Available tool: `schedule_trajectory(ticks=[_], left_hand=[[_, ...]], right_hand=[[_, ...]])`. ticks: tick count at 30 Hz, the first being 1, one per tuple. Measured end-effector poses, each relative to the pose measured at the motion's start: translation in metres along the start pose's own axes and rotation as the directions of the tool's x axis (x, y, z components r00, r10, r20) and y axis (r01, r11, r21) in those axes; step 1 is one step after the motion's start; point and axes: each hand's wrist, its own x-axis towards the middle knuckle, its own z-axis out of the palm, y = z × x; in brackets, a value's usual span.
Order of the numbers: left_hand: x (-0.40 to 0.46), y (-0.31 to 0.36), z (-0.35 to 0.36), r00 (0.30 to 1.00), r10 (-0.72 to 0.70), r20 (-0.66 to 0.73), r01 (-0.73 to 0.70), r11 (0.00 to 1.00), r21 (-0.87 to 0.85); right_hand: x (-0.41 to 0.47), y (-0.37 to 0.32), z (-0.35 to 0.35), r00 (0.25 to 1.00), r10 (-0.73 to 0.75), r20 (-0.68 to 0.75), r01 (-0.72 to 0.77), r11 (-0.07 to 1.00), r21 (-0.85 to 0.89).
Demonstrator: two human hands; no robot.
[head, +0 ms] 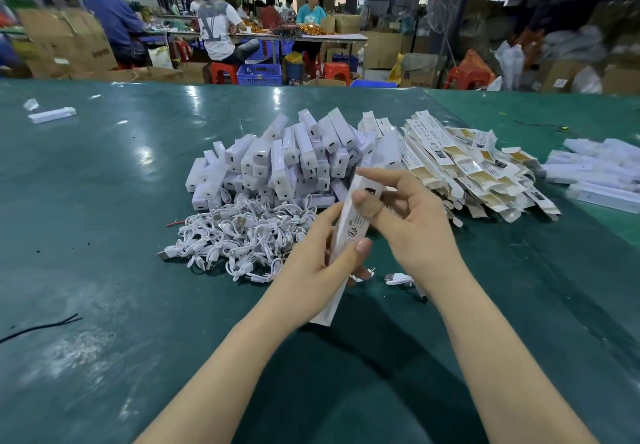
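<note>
Over the green table point(104, 201) the carton point(349, 232) is held tilted, its near end low. The left hand point(311, 267) grips its middle, thumb across the front; the right hand point(412, 222) pinches the top end. Steady the body and tuck the flap square. Its contents are hidden. Beyond lie white units point(284, 159), cables point(235, 235) and flat cartons point(467, 173).

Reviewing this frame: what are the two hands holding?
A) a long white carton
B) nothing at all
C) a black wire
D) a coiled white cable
A: the left hand and the right hand both grip a long white carton, each with a thumb on its printed face, while the cables lie in a heap on the table.
</note>
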Motion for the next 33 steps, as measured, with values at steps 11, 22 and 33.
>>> schedule_trajectory(ticks=[11, 22, 33], left_hand=[[0.0, -0.001, -0.001, 0.988, 0.079, -0.134, -0.044, 0.968, 0.247], [-0.009, 0.012, -0.038, 0.929, -0.031, -0.368, 0.125, 0.964, 0.235], [-0.01, 0.002, -0.177, 0.611, -0.092, -0.786, 0.748, 0.391, 0.536]], right_hand=[[0.004, 0.027, 0.004, 0.982, 0.106, -0.157, -0.095, 0.993, 0.071], [-0.021, 0.053, 0.014, 0.998, -0.048, 0.052, 0.07, 0.764, -0.641], [-0.021, 0.053, 0.018, 0.993, -0.028, 0.117, 0.1, 0.738, -0.668]])
